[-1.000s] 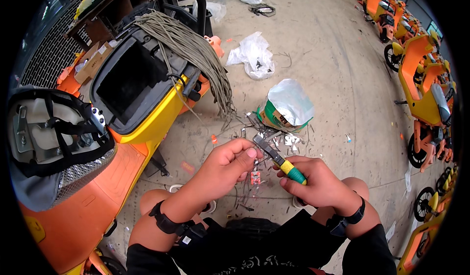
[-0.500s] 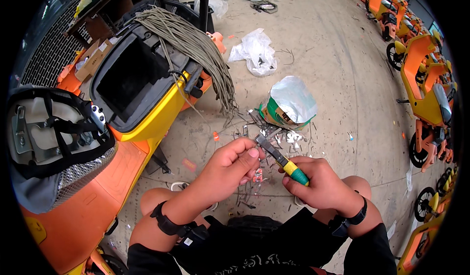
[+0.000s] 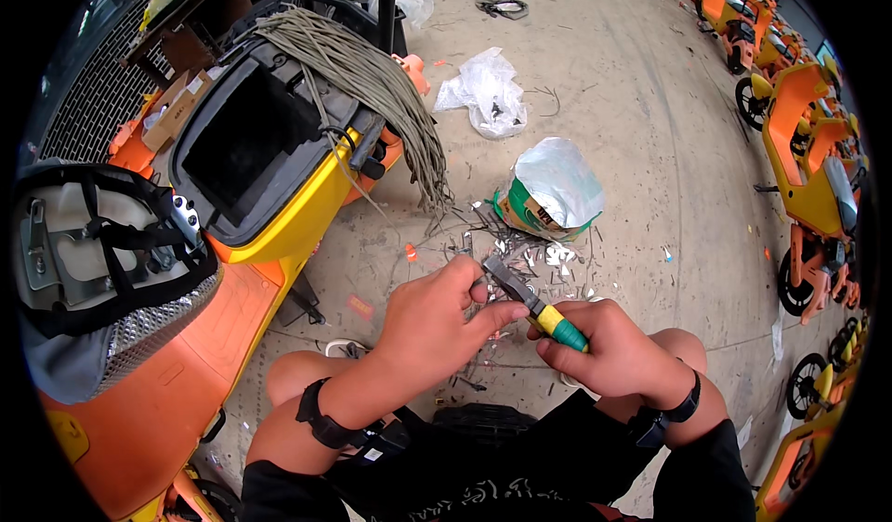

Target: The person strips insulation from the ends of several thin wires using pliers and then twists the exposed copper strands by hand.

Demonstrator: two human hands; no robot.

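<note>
My right hand (image 3: pixel 609 341) is closed around a pair of pliers (image 3: pixel 563 328) with a yellow-and-green grip and a grey metal head, seen nearly edge-on. The head points up and to the left, toward my left hand (image 3: pixel 432 322). That hand has its index finger curled by the tip of the jaws, and its thumb reaches across to the neck of the pliers. Whatever thin piece its fingers may pinch is hidden. Below the hands, dark and white scraps (image 3: pixel 559 255) litter the concrete floor.
A green-and-white sack (image 3: pixel 557 187), its mouth agape, stands just beyond my hands. To the left is an orange-and-yellow scooter (image 3: pixel 307 215) with a black bin and a coil of rope (image 3: pixel 358 80) over it. Plastic bags (image 3: pixel 488 94) lie farther off. Orange scooters (image 3: pixel 790 141) line the right.
My left thumb has stretched out to the right onto the neck of the pliers, and the left hand has turned, back upward. The right hand with the pliers has hardly moved.
</note>
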